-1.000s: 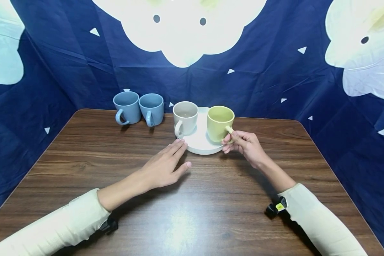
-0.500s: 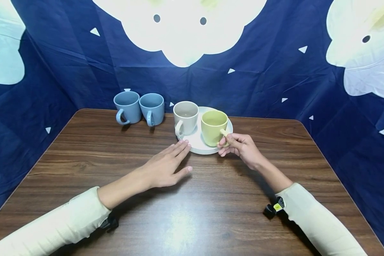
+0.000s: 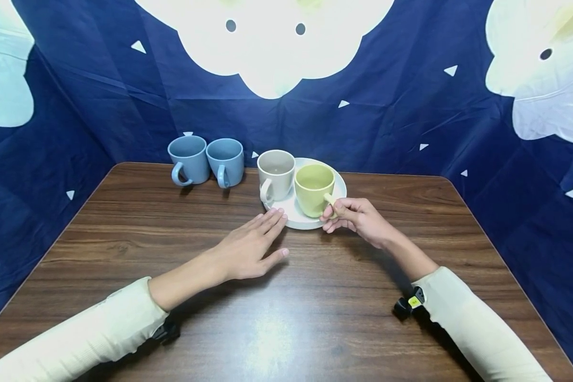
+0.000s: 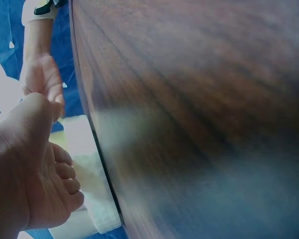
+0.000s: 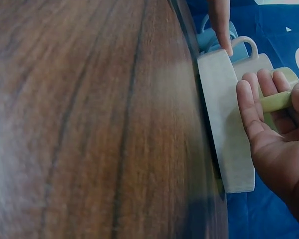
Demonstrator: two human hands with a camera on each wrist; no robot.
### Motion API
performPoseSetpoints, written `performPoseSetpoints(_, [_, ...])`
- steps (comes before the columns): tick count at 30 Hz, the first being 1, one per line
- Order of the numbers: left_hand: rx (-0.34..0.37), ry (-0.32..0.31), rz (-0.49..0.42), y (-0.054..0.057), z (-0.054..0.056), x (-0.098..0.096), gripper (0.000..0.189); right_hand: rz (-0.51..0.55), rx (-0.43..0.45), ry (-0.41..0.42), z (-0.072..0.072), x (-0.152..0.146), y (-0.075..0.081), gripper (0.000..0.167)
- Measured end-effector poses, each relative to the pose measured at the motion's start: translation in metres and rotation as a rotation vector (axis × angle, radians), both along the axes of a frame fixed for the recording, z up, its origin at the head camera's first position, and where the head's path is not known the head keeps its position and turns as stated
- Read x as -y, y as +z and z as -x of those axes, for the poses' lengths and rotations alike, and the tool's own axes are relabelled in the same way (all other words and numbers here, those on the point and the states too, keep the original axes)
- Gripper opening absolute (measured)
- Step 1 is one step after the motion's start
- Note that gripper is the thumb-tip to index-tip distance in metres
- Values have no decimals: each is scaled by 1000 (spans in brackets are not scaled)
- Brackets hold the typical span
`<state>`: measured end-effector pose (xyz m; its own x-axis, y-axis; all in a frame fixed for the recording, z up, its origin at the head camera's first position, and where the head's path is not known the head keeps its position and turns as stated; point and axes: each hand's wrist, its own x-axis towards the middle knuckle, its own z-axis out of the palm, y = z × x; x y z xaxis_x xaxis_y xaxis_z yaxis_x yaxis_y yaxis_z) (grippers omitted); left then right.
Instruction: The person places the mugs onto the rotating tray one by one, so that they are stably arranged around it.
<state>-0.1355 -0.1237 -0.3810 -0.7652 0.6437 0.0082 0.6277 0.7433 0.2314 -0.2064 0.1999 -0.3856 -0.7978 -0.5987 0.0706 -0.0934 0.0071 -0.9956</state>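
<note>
On a round white plate (image 3: 303, 222) at the table's far side are two mugs. The light grey mug (image 3: 276, 175) is on the left, its handle toward the front. Close beside it on the right is the yellow-green mug (image 3: 313, 191), whose handle my right hand (image 3: 360, 220) pinches between thumb and fingers; the right wrist view shows this handle (image 5: 276, 102) too. My left hand (image 3: 248, 246) has its fingers straight, palm down, with fingertips touching the plate's front left rim. In the left wrist view, the left hand (image 4: 42, 179) hides part of the plate.
Two blue mugs, one at the far left (image 3: 189, 159) and one beside it (image 3: 226, 162), stand left of the plate. A dark blue cloth (image 3: 387, 138) with cloud shapes hangs behind the brown wooden table (image 3: 324, 318).
My right hand has shifted the yellow-green mug left across the plate, closer to the grey mug. The left hand has stayed nearly still, its fingertips at the plate's rim.
</note>
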Motion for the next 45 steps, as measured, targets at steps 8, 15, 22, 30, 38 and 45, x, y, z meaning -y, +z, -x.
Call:
performPoseSetpoints(8, [11,5,12,-2,1,0,82,-47,12,-22,3,-3,5,44])
performPoseSetpoints(15, [15,4,6,-3,1,0,83,-84,-31,-89,4,-10,7,40])
performPoseSetpoints(22, [13,5,-4,-3,0,0,83,-122,-128,-195,8,-13,9,24])
performPoseSetpoints(30, [16,-1,-9,-4,1,0,83,-291,-305,-331,7,-9,9,22])
performPoseSetpoints(38, [32,-2,-8,-5,1,1,84,-295,-341,-367,6,-8,4,23])
performPoseSetpoints(45, [43,-10,-12,-5,2,1,86,-247,-292,-364,7,-4,1,25])
